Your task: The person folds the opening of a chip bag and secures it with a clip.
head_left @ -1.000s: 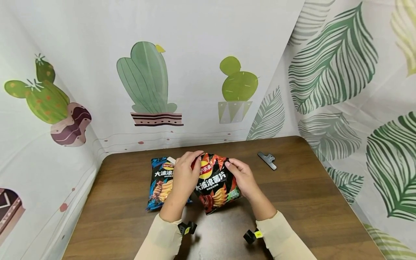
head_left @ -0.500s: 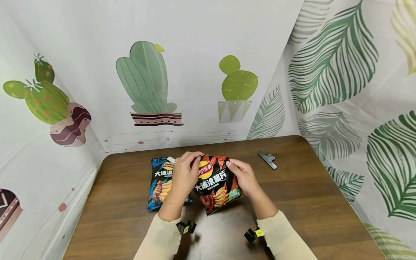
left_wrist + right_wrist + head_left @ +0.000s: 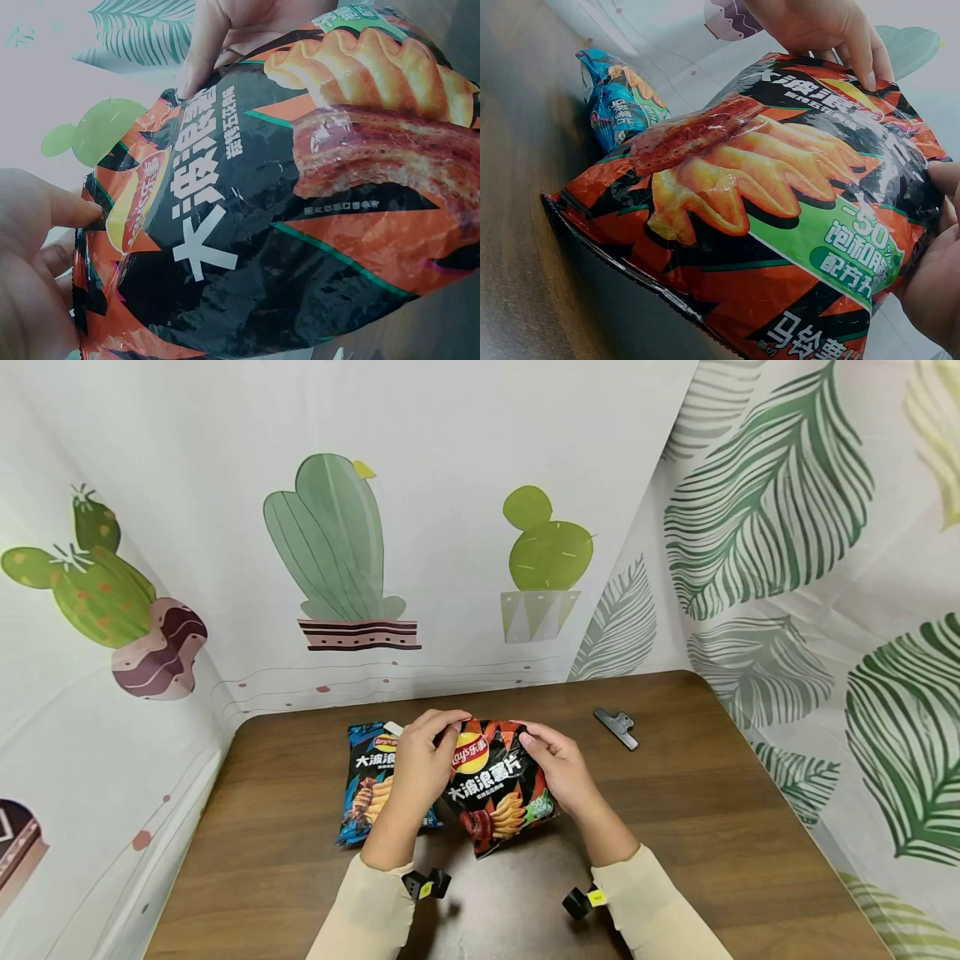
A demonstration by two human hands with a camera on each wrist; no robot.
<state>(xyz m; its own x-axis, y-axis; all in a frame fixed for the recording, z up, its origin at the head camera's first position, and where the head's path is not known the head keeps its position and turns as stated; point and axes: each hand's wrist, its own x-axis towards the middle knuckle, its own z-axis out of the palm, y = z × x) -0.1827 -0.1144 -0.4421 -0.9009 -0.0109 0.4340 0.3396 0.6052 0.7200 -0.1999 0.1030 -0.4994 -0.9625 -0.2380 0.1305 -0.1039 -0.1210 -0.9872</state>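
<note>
Two bags point(image 3: 491, 787) point(image 3: 367, 785), two hands point(image 3: 423, 760) point(image 3: 561, 770), one grey clip point(image 3: 616, 729)

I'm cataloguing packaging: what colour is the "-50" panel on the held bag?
The panel is green, clearest in the right wrist view.

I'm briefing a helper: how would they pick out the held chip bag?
Find the brown table, then the left hand and right hand. Both hold the chip bag; red trim distinguishes it from the blue bag further left.
</note>
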